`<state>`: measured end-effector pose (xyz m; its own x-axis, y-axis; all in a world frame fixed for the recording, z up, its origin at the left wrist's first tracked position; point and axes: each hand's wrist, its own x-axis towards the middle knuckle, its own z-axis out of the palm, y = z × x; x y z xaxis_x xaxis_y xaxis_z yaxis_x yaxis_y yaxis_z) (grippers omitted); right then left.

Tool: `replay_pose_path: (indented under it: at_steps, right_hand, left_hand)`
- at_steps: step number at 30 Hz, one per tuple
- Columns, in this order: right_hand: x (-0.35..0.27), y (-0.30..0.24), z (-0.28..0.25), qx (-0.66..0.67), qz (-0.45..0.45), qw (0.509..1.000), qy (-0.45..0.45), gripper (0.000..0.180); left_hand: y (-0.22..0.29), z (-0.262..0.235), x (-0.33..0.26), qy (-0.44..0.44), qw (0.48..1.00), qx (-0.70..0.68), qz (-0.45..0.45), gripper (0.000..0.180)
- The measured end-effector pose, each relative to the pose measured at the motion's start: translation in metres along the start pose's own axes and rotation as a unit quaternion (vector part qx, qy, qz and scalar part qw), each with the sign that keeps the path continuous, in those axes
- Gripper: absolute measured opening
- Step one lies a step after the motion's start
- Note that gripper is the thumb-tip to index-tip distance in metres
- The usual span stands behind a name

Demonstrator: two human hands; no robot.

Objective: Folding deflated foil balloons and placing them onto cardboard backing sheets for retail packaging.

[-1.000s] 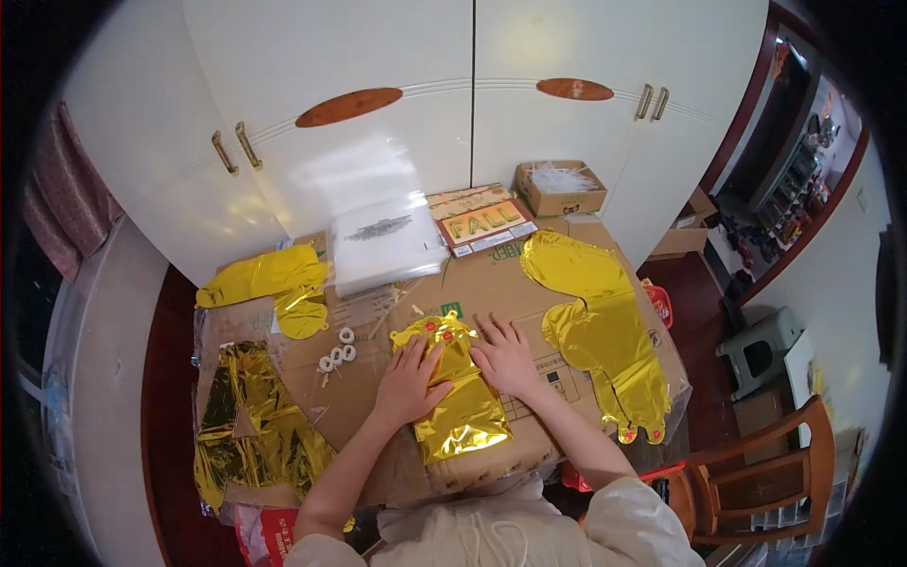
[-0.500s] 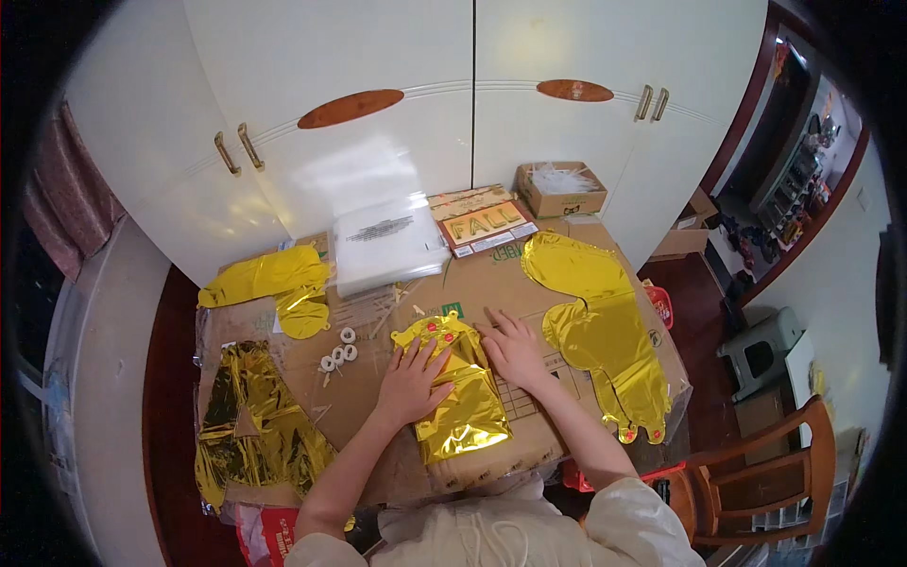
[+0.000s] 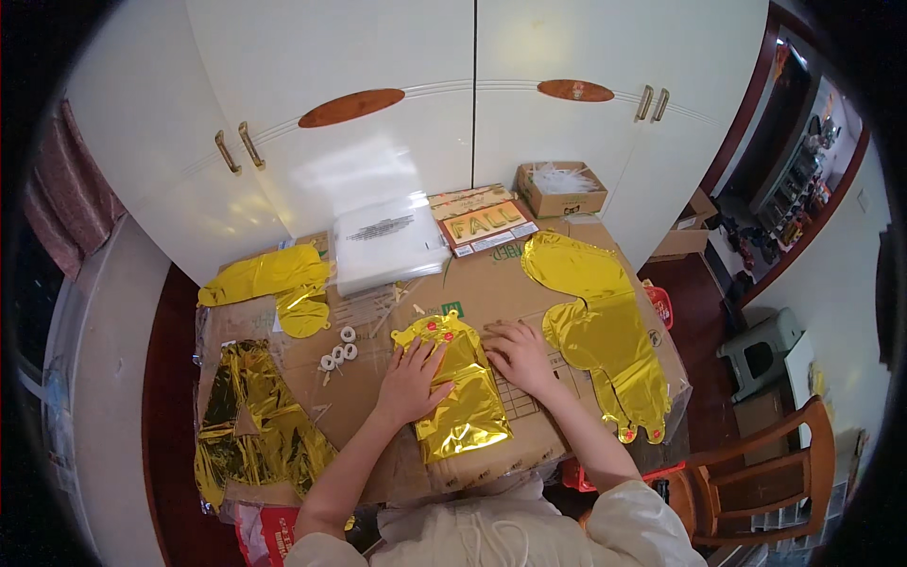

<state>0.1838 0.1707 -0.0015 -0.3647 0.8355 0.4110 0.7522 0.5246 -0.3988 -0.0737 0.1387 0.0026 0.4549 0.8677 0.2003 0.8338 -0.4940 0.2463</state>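
Cupboard: white double doors (image 3: 472, 142) with brass handles fill the wall behind the table.
Table: covered in flattened brown cardboard (image 3: 529, 283), seen from above.
Large foil balloon: a deflated gold shape (image 3: 600, 326) lies flat to the right, well apart from the hands.
Crumpled foil: a gold sheet (image 3: 250, 425) sits at the table's left front; another gold balloon (image 3: 274, 279) lies behind it.
Plastic bags: a clear stack (image 3: 387, 246) rests at the back, beside a printed card packet (image 3: 482, 222) and a small open carton (image 3: 562, 189).
Small foil balloon: the gold piece (image 3: 458, 392) lies directly in front of the person, its long axis running away from the body, tilted slightly left at the far end.
Left hand: (image 3: 411, 378) open, palm down, pressing the balloon's left edge.
Right hand: (image 3: 518, 354) open and flat, touching the balloon's upper right edge, mostly on cardboard.
Nearer hand: the left, resting more fully on the foil.
Tape rolls: small white rings (image 3: 338, 352) sit just left of the left hand.
Change: compared with a second ago, the right hand has slid off the foil rightward; the left stays put.
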Motion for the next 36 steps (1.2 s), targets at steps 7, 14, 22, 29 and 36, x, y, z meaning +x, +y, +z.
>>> replay_pose_path:
  at_steps: [7,14,22,29,36]
  right_hand:
    - [-0.010,-0.001,0.005,-0.010,-0.025,1.000,0.012,0.017]
    - [-0.004,-0.006,-0.005,-0.103,-0.052,0.993,-0.024,0.028]
    - [0.008,-0.008,-0.008,-0.177,-0.034,0.978,-0.102,0.046]
    - [0.001,-0.015,-0.019,-0.049,-0.096,0.991,-0.074,0.049]
    - [-0.008,-0.032,-0.017,-0.015,-0.218,0.959,-0.179,0.047]
  left_hand:
    - [0.001,-0.001,0.002,-0.005,1.000,0.011,0.008,0.069]
    - [0.000,0.000,0.000,-0.009,1.000,0.023,0.007,0.068]
    - [0.002,-0.001,0.002,-0.024,1.000,0.017,0.007,0.066]
    - [-0.002,0.003,-0.001,0.010,0.999,0.027,0.017,0.066]
    - [-0.002,0.000,0.001,-0.002,1.000,0.009,0.024,0.065]
